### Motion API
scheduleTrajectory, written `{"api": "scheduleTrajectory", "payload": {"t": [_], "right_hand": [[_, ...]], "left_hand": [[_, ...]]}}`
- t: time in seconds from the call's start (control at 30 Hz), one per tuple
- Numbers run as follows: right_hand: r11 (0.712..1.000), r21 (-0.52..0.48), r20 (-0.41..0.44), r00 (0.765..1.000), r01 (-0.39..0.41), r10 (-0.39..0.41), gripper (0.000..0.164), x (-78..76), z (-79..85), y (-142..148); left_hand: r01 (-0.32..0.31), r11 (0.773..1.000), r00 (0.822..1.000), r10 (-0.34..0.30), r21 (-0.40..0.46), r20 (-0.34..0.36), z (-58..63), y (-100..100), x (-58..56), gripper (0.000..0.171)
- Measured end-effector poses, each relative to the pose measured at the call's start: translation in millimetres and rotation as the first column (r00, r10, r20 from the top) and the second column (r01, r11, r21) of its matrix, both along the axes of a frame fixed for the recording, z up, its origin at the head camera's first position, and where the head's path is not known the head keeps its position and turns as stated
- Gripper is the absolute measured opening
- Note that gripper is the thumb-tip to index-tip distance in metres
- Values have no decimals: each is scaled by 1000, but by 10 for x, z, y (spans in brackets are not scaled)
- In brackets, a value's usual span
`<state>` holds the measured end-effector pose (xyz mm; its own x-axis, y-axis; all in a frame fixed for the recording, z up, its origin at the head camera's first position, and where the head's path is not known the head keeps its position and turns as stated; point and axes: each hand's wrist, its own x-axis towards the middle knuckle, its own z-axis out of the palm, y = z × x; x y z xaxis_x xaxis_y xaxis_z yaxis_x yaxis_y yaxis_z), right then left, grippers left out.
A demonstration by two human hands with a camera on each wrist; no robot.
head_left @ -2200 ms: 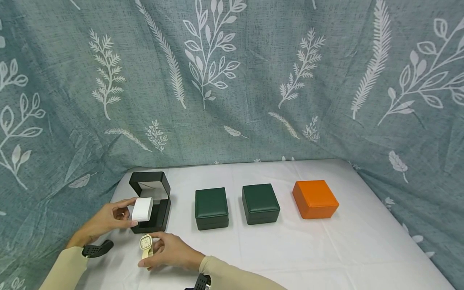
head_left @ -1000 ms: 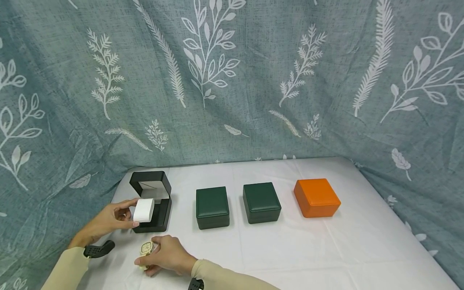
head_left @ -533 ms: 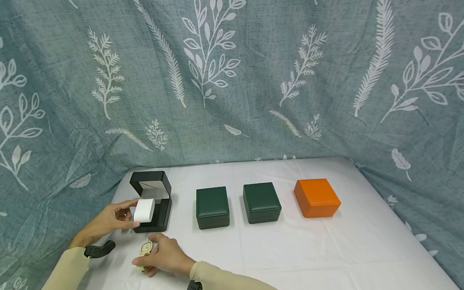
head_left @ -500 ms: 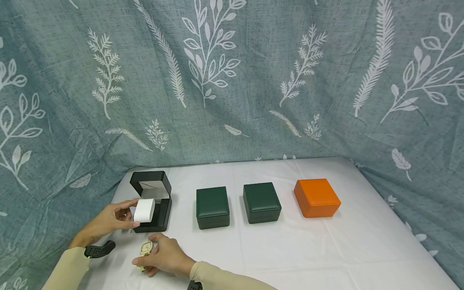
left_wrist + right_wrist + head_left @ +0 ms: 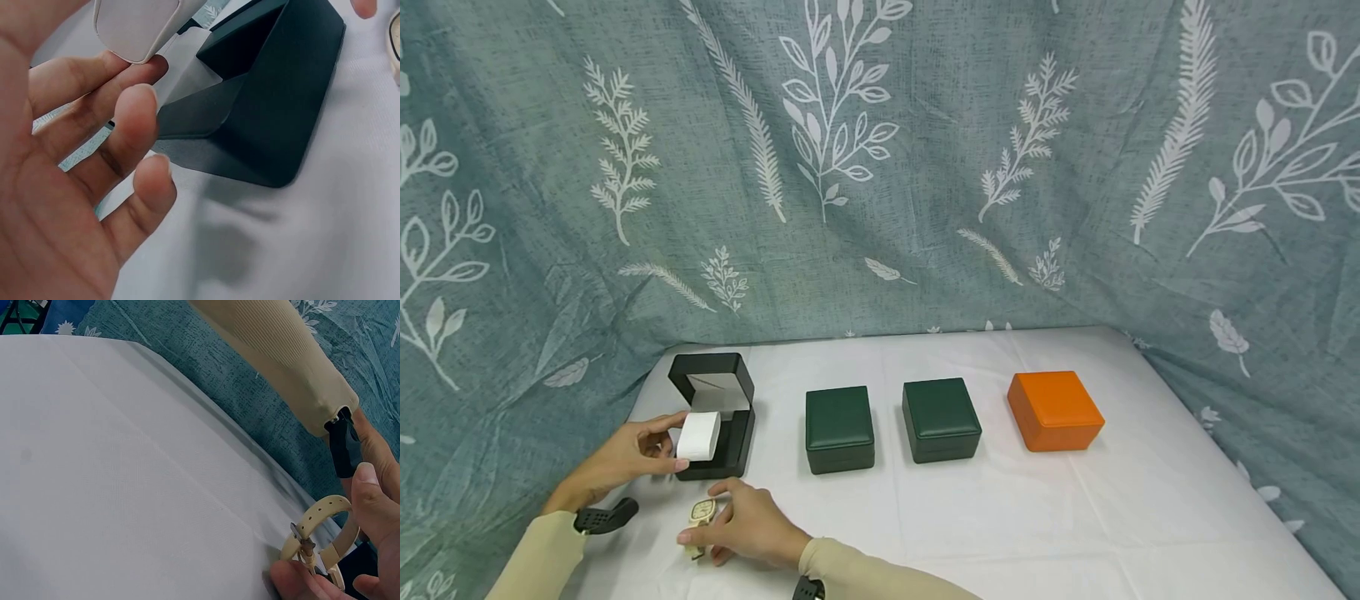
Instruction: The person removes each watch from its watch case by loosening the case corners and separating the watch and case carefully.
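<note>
My left hand (image 5: 625, 454) pinches a white watch cushion (image 5: 698, 436) between thumb and fingers, over the front left of an open black watch box (image 5: 741, 446). In the left wrist view, the cushion (image 5: 137, 25) is at the top edge, with the dark box (image 5: 275, 125) behind the fingers. Just in front of the box, my right hand (image 5: 762, 527) holds a cream wristwatch (image 5: 703, 512) low over the white cloth, its squarish dial facing up. The right wrist view shows the fastened strap (image 5: 319, 511) as a loop with a metal buckle, fingers and thumb around it.
Two closed dark green boxes (image 5: 839, 417) (image 5: 942, 408) stand to the right of the black box. Farther right is a closed orange box (image 5: 1052, 400). White cloth (image 5: 985, 517) covers the table, and a leaf-patterned teal curtain (image 5: 880, 275) hangs behind it.
Over these two seconds the watch has been turned and lowered slightly toward me, and my right fingers have shifted around it. My left hand has stayed nearly still with the cushion.
</note>
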<state>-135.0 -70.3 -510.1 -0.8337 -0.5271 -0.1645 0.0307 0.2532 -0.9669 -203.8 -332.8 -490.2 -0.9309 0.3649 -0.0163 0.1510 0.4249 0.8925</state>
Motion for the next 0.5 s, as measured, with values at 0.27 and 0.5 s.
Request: {"api": "scheduleTrajectory", "payload": {"t": [0.27, 0.5], "right_hand": [[998, 59, -87, 996, -30, 35, 59, -124, -16, 74], [999, 32, -170, 985, -19, 24, 53, -278, -7, 182]], "left_hand": [[2, 1000, 1000, -2, 13, 17, 19, -10, 1, 80], [4, 1000, 1000, -5, 25, 24, 9, -31, -2, 79]]}}
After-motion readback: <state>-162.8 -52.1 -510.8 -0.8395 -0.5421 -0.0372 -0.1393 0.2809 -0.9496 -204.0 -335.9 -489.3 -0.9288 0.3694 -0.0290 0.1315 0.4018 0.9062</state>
